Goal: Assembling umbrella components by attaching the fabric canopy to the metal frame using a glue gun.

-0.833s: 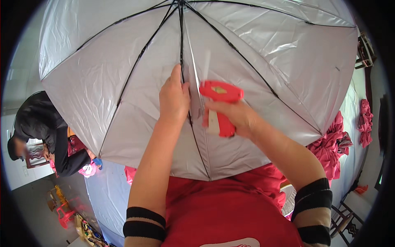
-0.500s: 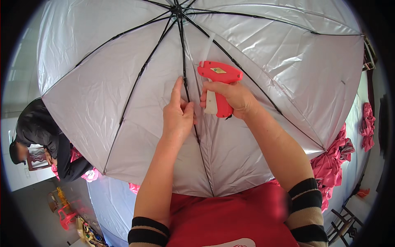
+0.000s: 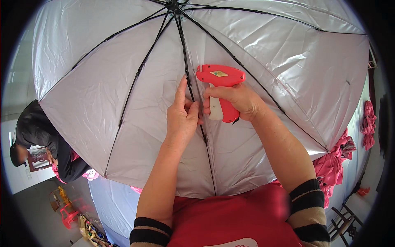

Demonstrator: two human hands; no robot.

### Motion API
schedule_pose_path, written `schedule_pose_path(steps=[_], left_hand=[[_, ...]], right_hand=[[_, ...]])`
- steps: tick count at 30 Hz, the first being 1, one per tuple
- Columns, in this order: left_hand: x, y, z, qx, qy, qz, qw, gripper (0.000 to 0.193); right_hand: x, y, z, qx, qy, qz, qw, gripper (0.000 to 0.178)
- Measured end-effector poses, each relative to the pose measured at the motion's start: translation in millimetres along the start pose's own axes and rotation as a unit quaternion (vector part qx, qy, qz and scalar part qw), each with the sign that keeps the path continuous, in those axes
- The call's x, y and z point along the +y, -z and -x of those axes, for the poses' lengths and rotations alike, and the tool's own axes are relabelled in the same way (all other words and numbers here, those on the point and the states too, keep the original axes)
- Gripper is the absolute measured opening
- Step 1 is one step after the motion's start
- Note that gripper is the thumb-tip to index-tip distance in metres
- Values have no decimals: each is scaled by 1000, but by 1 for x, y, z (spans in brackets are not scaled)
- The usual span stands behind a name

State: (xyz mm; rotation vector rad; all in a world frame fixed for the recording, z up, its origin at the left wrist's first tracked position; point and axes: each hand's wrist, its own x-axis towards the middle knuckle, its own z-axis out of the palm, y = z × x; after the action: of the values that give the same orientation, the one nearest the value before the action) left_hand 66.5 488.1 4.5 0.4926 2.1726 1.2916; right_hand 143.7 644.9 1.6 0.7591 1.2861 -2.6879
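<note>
An opened umbrella (image 3: 156, 164) spreads its silvery inside toward me, with black ribs running out from the hub (image 3: 173, 6) at the top. My left hand (image 3: 181, 117) is closed round the middle rib (image 3: 184, 53); its index finger stretches up along the rib, and the thumb lies over it. In my right hand (image 3: 242, 101) is a red tagging gun (image 3: 222, 75) with a white trigger (image 3: 215, 108). Fingers wrap its grip at the trigger, and its nose points left, just right of the rib. The fingertips behind the left thumb are partly hidden.
A person in dark clothes (image 3: 39, 127) sits bent over at the left. Bunched pink fabric (image 3: 331, 168) lies beyond the umbrella's right edge, with another pink bundle (image 3: 368, 123) farther right. A red stool (image 3: 68, 216) stands at lower left, a dark wooden rack (image 3: 345, 220) at lower right.
Both hands have shifted slightly down and right, the tagging gun with the right one. A pale strip seen above the gun's nose earlier is now hard to make out.
</note>
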Motion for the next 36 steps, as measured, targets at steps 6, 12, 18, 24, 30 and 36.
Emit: schedule_pose_path(steps=[6, 12, 18, 24, 30, 36], left_hand=[[-1, 1, 0, -6, 5, 15, 1000, 70], [-2, 2, 0, -8, -2, 20, 1000, 71], [-3, 0, -1, -11, -2, 27, 1000, 71], [0, -6, -2, -17, -9, 31, 999, 70], [-4, 1, -2, -1, 3, 30, 1000, 68], [-6, 1, -1, -7, -13, 32, 999, 67]], right_hand=[[-3, -1, 0, -27, -15, -7, 1000, 20], [0, 5, -4, -89, -30, -73, 993, 18], [-1, 5, -11, -98, -41, -62, 992, 17], [-6, 13, -20, -108, -62, -48, 991, 18], [-5, 15, -14, -135, -39, -63, 988, 20], [-5, 15, -14, -138, -48, -73, 987, 19]])
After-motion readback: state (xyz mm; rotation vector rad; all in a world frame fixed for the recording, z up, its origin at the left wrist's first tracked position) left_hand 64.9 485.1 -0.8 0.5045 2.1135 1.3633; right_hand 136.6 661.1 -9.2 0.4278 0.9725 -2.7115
